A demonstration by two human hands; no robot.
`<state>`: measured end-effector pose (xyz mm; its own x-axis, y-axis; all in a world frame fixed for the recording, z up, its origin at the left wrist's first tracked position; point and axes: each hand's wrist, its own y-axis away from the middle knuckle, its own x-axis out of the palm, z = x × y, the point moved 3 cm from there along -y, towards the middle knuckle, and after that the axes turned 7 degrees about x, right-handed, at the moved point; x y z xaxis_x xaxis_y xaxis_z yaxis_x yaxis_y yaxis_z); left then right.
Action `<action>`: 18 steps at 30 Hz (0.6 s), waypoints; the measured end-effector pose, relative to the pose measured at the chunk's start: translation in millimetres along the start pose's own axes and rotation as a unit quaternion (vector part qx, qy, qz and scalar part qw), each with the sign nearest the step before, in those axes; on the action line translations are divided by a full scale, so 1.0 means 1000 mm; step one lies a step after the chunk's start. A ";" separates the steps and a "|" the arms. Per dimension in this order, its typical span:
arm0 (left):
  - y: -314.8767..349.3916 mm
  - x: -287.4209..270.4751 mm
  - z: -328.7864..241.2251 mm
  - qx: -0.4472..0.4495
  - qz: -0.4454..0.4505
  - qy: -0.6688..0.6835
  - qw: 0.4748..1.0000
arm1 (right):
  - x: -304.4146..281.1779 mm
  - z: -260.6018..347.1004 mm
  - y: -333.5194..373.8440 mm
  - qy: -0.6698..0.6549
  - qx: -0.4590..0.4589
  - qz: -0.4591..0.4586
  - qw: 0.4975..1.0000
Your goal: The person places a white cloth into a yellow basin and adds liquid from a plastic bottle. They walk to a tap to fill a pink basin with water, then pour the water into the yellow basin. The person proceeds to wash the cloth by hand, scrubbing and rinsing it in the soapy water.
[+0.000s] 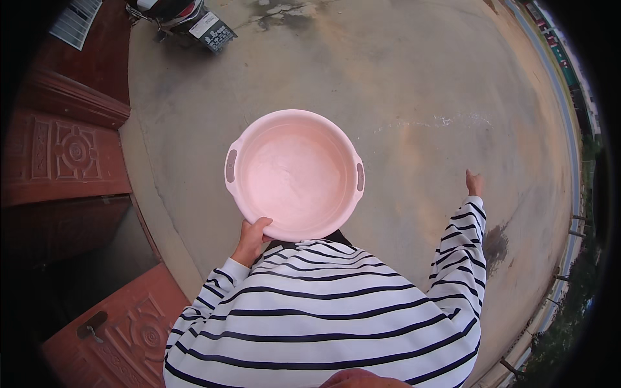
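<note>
Left hand [251, 242] grasps pink basin [289, 114] by near rim, thumb on top, presumably to hold it level before striped shirt [330, 307]. Right hand [475, 182] outstretched, well apart; can't tell if clenched. Water streak [446, 121] glints beyond.

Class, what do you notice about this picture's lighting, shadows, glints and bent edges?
Head view: light soft and even, no sharp-edged shadow on the ground; head view: small bright glints on the water splash; head view: the doorway too dark to show detail inside; head view: the road at right bows into a curve, and the corners go black, as with a fisheye lens.
</note>
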<state>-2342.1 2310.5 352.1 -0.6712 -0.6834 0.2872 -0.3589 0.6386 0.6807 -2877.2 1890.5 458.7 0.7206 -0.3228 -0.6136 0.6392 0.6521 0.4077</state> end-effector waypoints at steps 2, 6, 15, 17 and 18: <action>-0.048 0.028 -0.040 0.003 0.015 0.008 1.000 | -0.044 0.003 -0.051 0.010 -0.169 -0.110 0.979; -0.127 0.035 -0.086 -0.017 0.013 0.015 1.000 | 0.074 0.061 -0.004 -0.194 -0.096 0.067 0.974; -0.412 0.201 -0.255 -0.020 0.042 0.033 0.998 | 0.389 0.266 -0.084 -0.248 -0.026 0.332 0.910; -0.463 0.239 -0.310 0.006 0.043 0.051 0.998 | 0.449 0.346 -0.087 -0.229 -0.036 0.354 0.906; -0.486 0.259 -0.338 0.004 0.045 0.044 0.998 | 0.472 0.383 -0.096 -0.223 -0.040 0.366 0.903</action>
<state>-2122.9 1703.8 323.4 -0.6421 -0.6506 0.4055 -0.3042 0.7018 0.6442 -2495.3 1412.8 388.7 0.9899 -0.0176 0.1405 -0.0606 0.8444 0.5323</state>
